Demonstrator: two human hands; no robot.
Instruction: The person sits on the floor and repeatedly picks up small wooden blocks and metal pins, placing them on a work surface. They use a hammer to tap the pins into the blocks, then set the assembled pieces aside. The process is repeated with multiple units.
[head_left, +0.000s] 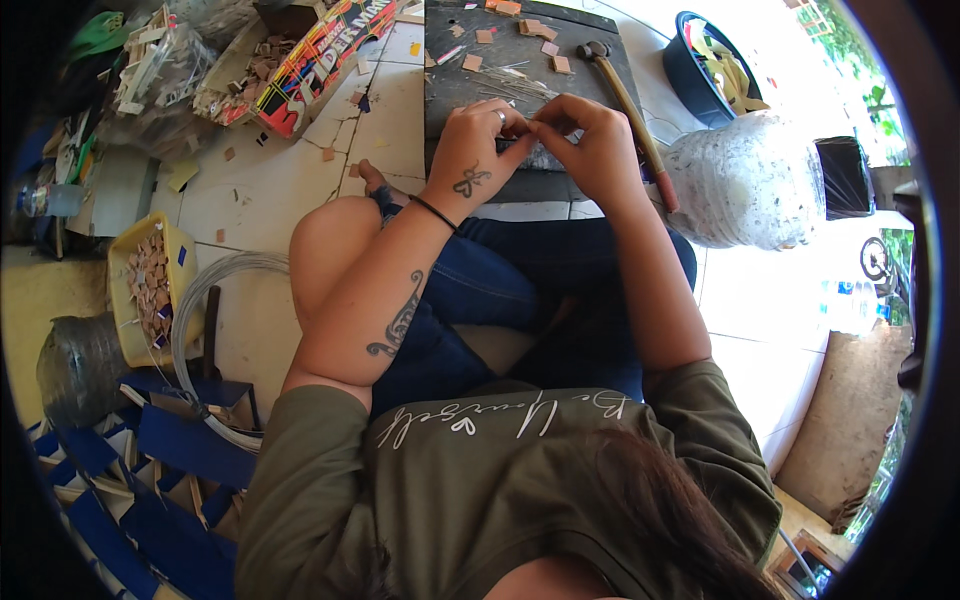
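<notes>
Left hand [478, 142], right hand [592, 140]: narrow pinches, fingertips meeting; contents cannot be told. Thin silver wires [512, 83]: on dark rectangular worktop [582, 25], just beyond hands. Advised: light pinch, steady wrists.

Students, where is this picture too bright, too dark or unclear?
All in the head view: glare bleaches the floor at right and the greenery beyond; the corners fall black; whatever the fingers pinch is too small to make out.
</notes>
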